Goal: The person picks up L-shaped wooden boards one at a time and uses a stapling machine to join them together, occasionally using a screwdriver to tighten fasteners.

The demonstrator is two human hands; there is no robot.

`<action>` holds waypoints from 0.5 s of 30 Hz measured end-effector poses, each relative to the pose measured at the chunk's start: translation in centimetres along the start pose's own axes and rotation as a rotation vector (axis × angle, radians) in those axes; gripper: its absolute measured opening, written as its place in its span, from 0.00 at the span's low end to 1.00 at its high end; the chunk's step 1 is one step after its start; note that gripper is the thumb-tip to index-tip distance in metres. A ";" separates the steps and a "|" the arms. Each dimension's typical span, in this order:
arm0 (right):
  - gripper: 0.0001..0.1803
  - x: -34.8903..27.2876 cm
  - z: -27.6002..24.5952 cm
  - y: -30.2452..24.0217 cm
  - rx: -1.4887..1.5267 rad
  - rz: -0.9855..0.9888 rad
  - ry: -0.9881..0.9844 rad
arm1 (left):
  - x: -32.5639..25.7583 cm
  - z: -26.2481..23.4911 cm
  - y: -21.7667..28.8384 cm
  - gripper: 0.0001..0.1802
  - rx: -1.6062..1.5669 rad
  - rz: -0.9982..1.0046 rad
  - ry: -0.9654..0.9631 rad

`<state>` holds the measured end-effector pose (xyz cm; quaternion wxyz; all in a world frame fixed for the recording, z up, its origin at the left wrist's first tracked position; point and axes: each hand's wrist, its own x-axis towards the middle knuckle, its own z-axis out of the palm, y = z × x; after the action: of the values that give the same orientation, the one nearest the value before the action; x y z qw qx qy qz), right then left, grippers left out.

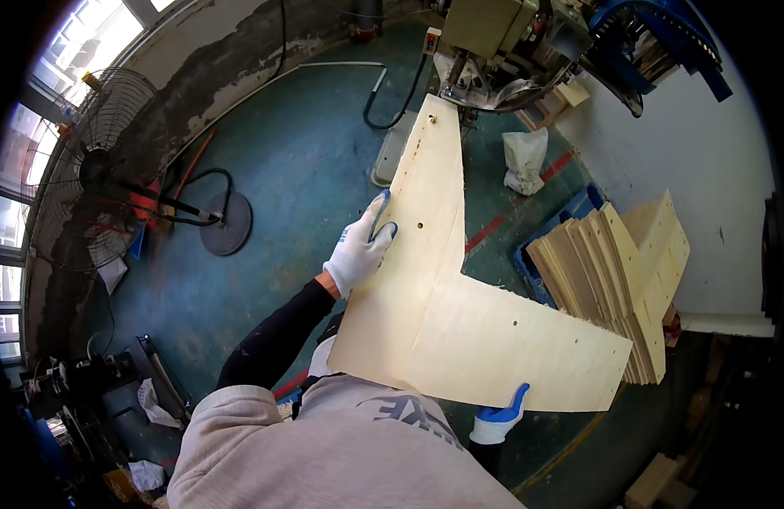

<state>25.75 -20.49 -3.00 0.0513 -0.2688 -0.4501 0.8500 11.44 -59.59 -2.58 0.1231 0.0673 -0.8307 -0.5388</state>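
Note:
I hold a pale L-shaped plywood panel (pixel 400 314) in front of me, with small holes along both arms. Its narrow far end reaches the head of a machine (pixel 485 68) at the top. My left hand (pixel 358 248), in a white glove with blue on the fingers, grips the panel's left edge. At the near edge, toward the right, my right hand (pixel 500 420) is closed on the wood; its blue thumb lies on top and the other fingers are hidden underneath.
Similar plywood pieces (pixel 591 267) are stacked at the right, by a blue crate (pixel 583 204). A white sack (pixel 525 159) sits on the green floor (pixel 298 144) near the machine. A standing fan (pixel 95 170) with a round base (pixel 226 223) is at the left; hoses and cables cross the floor.

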 end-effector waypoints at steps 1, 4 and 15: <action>0.30 0.0 -0.2 0.1 -0.007 -0.012 -0.001 | -0.2 0.2 -0.6 0.32 0.030 0.030 0.010; 0.30 0.1 -0.8 0.2 -0.014 -0.028 0.005 | -0.1 0.1 0.6 0.32 -0.002 -0.018 -0.013; 0.29 1.1 0.7 -0.5 0.063 0.021 0.030 | 3.7 0.6 2.0 0.32 0.070 0.022 -0.041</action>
<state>24.37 -20.33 -2.81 0.0575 -0.2844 -0.4196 0.8601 7.75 -59.11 -0.47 0.1096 0.0515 -0.8521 -0.5092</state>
